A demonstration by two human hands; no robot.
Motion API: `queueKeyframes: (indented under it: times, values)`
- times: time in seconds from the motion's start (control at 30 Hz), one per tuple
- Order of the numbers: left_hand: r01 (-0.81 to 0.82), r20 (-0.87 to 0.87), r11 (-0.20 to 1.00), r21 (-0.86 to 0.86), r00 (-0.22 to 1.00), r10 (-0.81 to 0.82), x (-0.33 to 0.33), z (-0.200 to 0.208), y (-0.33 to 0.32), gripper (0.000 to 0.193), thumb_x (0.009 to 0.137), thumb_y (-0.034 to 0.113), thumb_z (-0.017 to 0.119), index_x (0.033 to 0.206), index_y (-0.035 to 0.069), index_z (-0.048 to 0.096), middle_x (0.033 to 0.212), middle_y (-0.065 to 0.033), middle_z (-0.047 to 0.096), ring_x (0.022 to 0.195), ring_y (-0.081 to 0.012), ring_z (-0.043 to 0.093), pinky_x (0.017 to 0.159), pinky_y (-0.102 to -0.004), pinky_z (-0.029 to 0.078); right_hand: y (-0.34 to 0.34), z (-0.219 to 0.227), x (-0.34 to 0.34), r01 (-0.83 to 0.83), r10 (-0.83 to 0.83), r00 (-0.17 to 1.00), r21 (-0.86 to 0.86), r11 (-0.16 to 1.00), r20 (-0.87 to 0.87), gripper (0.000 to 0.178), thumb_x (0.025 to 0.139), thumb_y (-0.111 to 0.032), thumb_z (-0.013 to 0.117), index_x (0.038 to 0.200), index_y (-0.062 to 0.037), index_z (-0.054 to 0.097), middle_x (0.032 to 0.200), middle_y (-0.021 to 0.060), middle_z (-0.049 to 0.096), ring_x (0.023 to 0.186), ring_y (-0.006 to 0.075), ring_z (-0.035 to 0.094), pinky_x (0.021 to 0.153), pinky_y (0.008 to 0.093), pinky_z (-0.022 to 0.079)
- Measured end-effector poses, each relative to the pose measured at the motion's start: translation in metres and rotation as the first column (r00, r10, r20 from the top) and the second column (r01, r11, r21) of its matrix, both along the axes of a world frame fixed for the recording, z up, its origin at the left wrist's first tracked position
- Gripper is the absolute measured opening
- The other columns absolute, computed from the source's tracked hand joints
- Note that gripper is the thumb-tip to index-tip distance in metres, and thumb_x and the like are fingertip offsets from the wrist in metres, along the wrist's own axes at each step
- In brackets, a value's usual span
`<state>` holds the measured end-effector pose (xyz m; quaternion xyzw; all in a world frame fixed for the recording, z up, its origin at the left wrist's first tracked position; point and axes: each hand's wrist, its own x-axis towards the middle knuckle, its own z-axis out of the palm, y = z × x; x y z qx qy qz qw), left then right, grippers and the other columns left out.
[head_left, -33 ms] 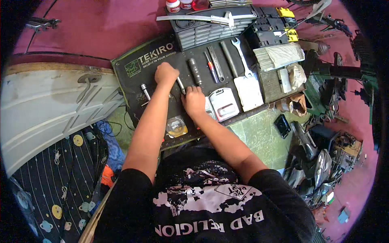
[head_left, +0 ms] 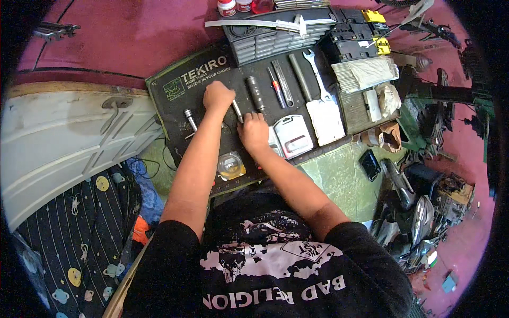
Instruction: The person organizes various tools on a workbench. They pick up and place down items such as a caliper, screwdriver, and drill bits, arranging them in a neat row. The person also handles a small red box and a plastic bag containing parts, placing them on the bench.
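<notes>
Through the head view I see the left hand [head_left: 218, 97] clenched around the upper end of a silver rod [head_left: 237, 111], which slants over a dark mat [head_left: 180, 106] between the two hands; the right hand [head_left: 254, 131] is curled at the rod's lower end, its fingers touching it, though I cannot tell how firmly they grip; just beyond the right hand I have a dark ribbed cylinder [head_left: 255, 94], and a white package [head_left: 293, 138] lies beside its wrist; a socket-ended tool [head_left: 190, 120] lies on the outer side of the left forearm, while a clear packet [head_left: 231, 166] rests between both forearms; farther right, I make out an open-ended spanner [head_left: 316, 74].
</notes>
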<state>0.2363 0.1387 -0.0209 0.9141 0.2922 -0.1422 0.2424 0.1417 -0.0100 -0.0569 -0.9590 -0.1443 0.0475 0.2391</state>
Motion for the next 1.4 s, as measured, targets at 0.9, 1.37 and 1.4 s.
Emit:
queueKeyframes:
  times: [0.9,1.37,1.4]
  values:
    - [0.026,0.200,0.997,-0.069,0.980,-0.012,-0.003,-0.022,-0.006,0.022,0.082,0.026,0.077,0.096,0.009,0.079,0.096,-0.0196,0.076,0.094,-0.0391,0.073,0.085,-0.0479,0.058,-0.001,-0.005,-0.001,-0.025,0.028,0.999,-0.078,0.997,0.036,0.022,0.085,-0.021,0.073,0.095,-0.0041,0.062,0.095,0.0131,0.066,0.096,0.0319,0.065,0.079,0.0431,0.058]
    - [0.061,0.299,0.991,-0.119,0.954,-0.023,-0.004,-0.023,-0.005,0.017,0.082,0.021,0.072,0.093,0.009,0.079,0.093,-0.0192,0.075,0.090,-0.0397,0.073,0.082,-0.0479,0.058,0.000,-0.005,-0.002,0.029,-0.026,0.991,-0.022,0.999,0.130,0.017,0.095,-0.016,0.060,0.105,-0.0027,0.065,0.097,0.0110,0.063,0.096,0.0292,0.063,0.082,0.0403,0.056]
    - [0.078,0.296,0.990,-0.120,0.954,-0.040,-0.004,-0.022,-0.005,0.017,0.082,0.021,0.072,0.093,0.009,0.079,0.093,-0.0192,0.075,0.090,-0.0396,0.073,0.082,-0.0479,0.058,0.001,-0.007,-0.002,0.030,-0.025,0.991,-0.035,0.999,0.133,0.018,0.097,-0.017,0.059,0.106,-0.0025,0.065,0.097,0.0110,0.063,0.096,0.0292,0.063,0.081,0.0407,0.056]
